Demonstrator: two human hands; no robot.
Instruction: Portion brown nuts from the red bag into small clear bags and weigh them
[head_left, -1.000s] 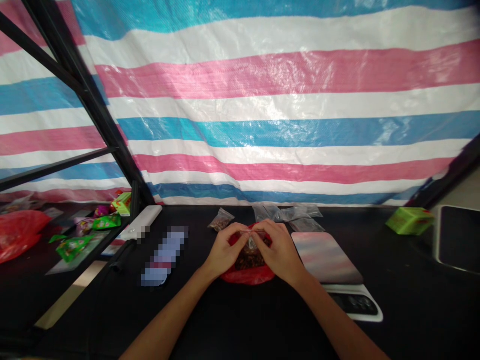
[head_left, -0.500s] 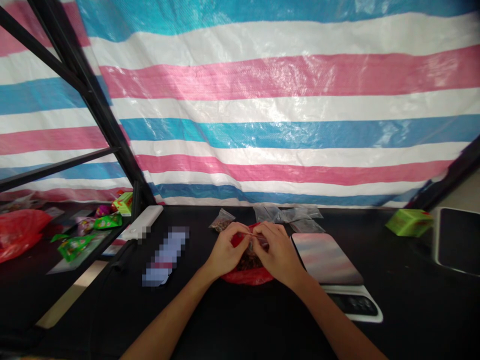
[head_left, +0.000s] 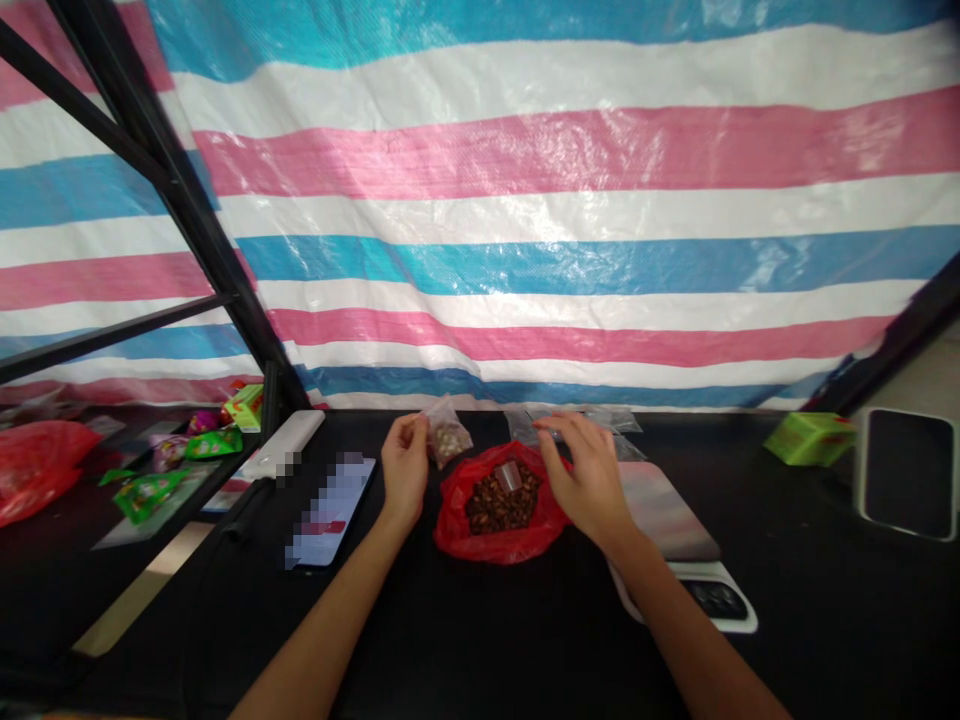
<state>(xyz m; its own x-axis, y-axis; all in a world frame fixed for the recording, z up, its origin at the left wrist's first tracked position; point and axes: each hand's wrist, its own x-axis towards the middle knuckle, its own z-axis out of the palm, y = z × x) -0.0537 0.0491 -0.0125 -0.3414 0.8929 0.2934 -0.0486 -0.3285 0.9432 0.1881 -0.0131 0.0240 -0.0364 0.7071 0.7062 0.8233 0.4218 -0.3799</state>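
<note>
My left hand [head_left: 406, 468] is closed in a pinch at the edge of a small clear plastic bag [head_left: 449, 438] with brown contents, left of the red bag. The overlap hides whether a second small bag lies behind it. My right hand [head_left: 589, 470] is open, fingers stretched out over the back right rim of the red plastic bag [head_left: 499, 550], near the flat clear bags [head_left: 523, 424]. Brown seed-like pieces [head_left: 499, 512] fill the red bag, whose mouth is spread wide. A small clear plastic cup [head_left: 509, 477] rests on them.
A scale [head_left: 675, 520] with a flat plate stands at right, partly behind my right forearm. Further right are a green box [head_left: 810, 440] and a dark-faced device [head_left: 907, 475]. At left lie a phone [head_left: 337, 525], a white power strip [head_left: 289, 445], and green packets [head_left: 154, 492].
My hands have parted from their pinch above the red bag. The left moved left to the small filled bag; the right opened and shifted right. The cup and brown pieces are uncovered.
</note>
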